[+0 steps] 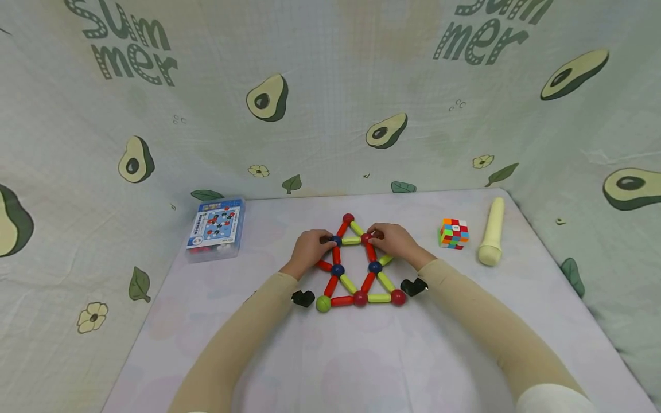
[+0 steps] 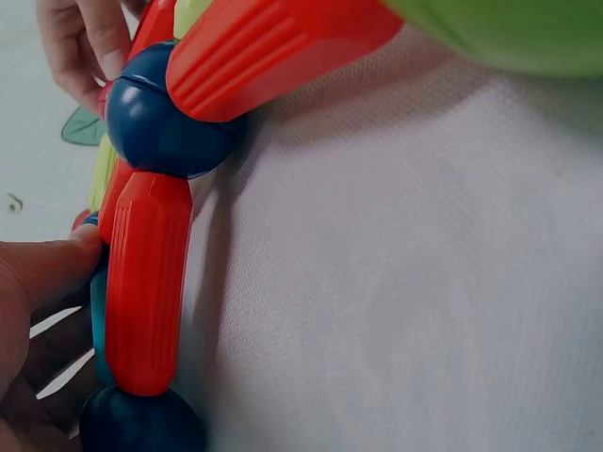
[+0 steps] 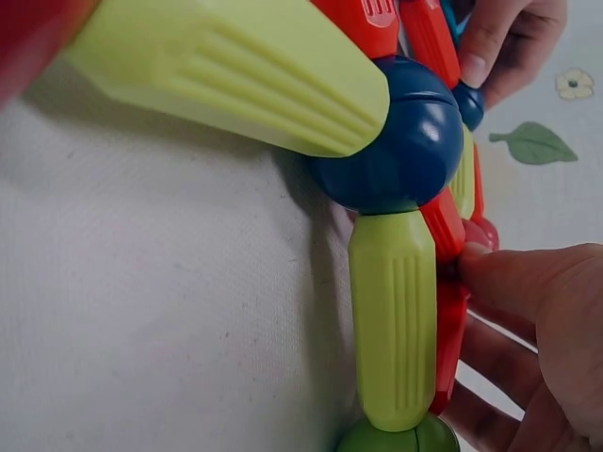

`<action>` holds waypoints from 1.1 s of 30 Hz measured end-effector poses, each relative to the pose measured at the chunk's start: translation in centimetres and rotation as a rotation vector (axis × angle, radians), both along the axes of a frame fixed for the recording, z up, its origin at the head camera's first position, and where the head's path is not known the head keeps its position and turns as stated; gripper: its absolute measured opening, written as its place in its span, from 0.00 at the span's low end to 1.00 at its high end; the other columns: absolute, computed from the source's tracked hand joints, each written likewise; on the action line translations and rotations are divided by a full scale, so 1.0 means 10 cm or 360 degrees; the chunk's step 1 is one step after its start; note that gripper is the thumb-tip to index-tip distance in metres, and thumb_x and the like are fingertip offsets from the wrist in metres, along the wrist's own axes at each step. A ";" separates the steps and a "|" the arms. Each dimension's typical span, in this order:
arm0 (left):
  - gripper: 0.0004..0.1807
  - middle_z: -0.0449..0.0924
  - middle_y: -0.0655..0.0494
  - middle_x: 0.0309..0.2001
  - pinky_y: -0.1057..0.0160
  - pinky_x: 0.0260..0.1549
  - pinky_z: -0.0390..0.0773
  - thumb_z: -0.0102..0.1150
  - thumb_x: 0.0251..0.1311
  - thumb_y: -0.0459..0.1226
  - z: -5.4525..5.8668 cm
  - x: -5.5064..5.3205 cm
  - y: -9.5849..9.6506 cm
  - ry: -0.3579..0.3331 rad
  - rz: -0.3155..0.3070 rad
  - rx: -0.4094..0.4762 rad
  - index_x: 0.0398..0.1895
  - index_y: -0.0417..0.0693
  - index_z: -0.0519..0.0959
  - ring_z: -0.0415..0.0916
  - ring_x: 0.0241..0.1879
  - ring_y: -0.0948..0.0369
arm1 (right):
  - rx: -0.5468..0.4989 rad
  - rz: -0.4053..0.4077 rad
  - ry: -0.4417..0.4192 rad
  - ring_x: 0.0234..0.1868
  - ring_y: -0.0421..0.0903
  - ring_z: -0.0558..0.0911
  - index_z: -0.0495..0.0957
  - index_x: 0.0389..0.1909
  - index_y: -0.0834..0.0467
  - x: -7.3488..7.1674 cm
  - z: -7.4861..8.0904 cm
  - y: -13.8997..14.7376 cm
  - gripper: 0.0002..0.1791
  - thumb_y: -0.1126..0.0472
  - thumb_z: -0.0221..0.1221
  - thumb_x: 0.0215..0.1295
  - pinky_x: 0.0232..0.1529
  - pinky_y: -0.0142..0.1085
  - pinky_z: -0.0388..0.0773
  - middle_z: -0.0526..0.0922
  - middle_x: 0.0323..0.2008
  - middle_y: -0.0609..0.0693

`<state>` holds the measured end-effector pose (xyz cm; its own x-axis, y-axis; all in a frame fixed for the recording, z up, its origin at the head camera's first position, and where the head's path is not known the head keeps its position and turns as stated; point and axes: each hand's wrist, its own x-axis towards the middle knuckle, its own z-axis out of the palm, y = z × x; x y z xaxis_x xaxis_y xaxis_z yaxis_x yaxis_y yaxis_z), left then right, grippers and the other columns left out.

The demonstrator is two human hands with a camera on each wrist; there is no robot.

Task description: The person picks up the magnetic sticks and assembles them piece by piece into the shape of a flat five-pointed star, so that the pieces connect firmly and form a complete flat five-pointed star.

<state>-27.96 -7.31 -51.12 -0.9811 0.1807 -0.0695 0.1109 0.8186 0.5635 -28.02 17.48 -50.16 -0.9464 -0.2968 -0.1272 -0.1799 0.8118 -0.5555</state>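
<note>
A flat frame of magnetic rods and balls lies on the table, with red rods (image 1: 341,301), yellow-green rods (image 1: 379,298) and blue, red and green balls. At its upper left, my left hand (image 1: 308,252) pinches a blue ball (image 1: 336,241); the left wrist view shows the thumb (image 2: 52,268) on it. Opposite, the fingers of my right hand (image 1: 397,241) pinch a red ball (image 1: 366,238), its thumb (image 3: 499,278) on the ball in the right wrist view. Above both hands, a red ball (image 1: 348,218) tops a small triangle. Parts of the outer rods are hidden behind the hands.
A clear box with a blue printed label (image 1: 217,225) lies at the back left. To the right are a colourful puzzle cube (image 1: 454,234) and a cream-coloured stick (image 1: 492,229) with a wider end. A patterned cloth (image 1: 330,115) hangs behind the table.
</note>
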 end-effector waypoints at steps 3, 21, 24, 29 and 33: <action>0.16 0.85 0.55 0.44 0.59 0.47 0.79 0.67 0.66 0.44 0.00 0.00 0.00 -0.0007 0.0001 0.0007 0.54 0.48 0.85 0.76 0.41 0.57 | 0.0014 0.0000 0.0009 0.39 0.48 0.78 0.79 0.58 0.56 -0.01 -0.01 0.00 0.17 0.54 0.60 0.74 0.43 0.38 0.78 0.84 0.42 0.51; 0.36 0.74 0.49 0.64 0.42 0.66 0.63 0.68 0.61 0.57 -0.02 0.69 0.01 0.0316 -0.0188 -0.0345 0.67 0.48 0.76 0.66 0.66 0.50 | 0.0076 -0.0015 0.0252 0.52 0.54 0.75 0.80 0.60 0.57 0.53 0.04 0.07 0.22 0.54 0.66 0.68 0.55 0.52 0.75 0.82 0.50 0.54; 0.30 0.77 0.50 0.60 0.41 0.64 0.65 0.68 0.61 0.55 -0.01 0.81 -0.02 0.0385 -0.0304 -0.0387 0.62 0.51 0.80 0.68 0.63 0.49 | 0.0107 0.0011 0.0229 0.44 0.50 0.77 0.82 0.58 0.55 0.67 0.06 0.08 0.21 0.52 0.67 0.66 0.49 0.48 0.77 0.83 0.41 0.50; 0.19 0.80 0.57 0.51 0.44 0.59 0.69 0.69 0.63 0.51 -0.02 0.89 -0.06 0.0490 -0.0353 -0.0406 0.56 0.59 0.85 0.71 0.56 0.53 | 0.0090 0.0055 0.0102 0.30 0.43 0.76 0.82 0.56 0.52 0.80 0.04 0.07 0.20 0.51 0.68 0.66 0.33 0.37 0.76 0.79 0.29 0.43; 0.18 0.81 0.60 0.50 0.46 0.58 0.70 0.68 0.64 0.51 -0.04 0.86 -0.07 0.0520 -0.0372 -0.0401 0.55 0.61 0.85 0.72 0.55 0.55 | 0.0103 0.0071 0.0099 0.24 0.42 0.74 0.81 0.57 0.50 0.81 0.00 0.05 0.19 0.52 0.67 0.67 0.27 0.35 0.72 0.77 0.25 0.42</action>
<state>-19.35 -8.06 -51.56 -0.8939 0.4165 0.1657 0.4468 0.8573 0.2556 -19.94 18.02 -50.16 -0.9392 -0.3317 -0.0891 -0.2489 0.8361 -0.4890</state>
